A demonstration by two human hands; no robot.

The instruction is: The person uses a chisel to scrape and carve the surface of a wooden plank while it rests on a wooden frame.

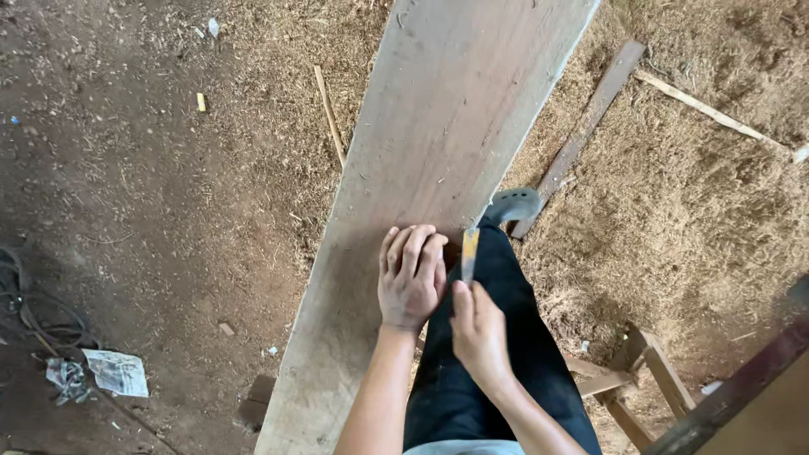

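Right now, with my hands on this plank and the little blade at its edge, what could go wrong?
1. The left hand lies flat on the plank right beside the blade held by the right hand; a slip could cut the fingers.
2. The blade sits above the dark trouser leg, so a miss downward might hit the thigh.
3. The long plank appears to rest on a low wooden stand; it may shift under pressure.

L hand (411,278) flat, fingers bent, palm down. R hand (478,333) just beside it, fingers pinched shut, both arms reaching fwd.
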